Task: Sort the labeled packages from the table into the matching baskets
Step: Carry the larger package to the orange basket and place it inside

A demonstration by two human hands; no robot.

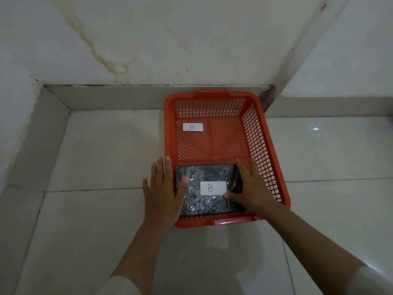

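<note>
An orange plastic basket (258, 133) stands on the tiled floor in a wall corner, with a white label marked "B" (192, 127) lying on its bottom at the far left. A black package wrapped in clear film (204, 201), bearing its own white "B" label (213, 188), sits in the near end of the basket. My right hand (252, 188) grips the package's right side. My left hand (163, 190) rests flat at its left side over the basket's wall, fingers spread, thumb on the package.
Grey floor tiles (102, 150) surround the basket. A low tiled skirting (119, 96) and stained white walls close off the far side and the left. A wall corner juts in at the upper right.
</note>
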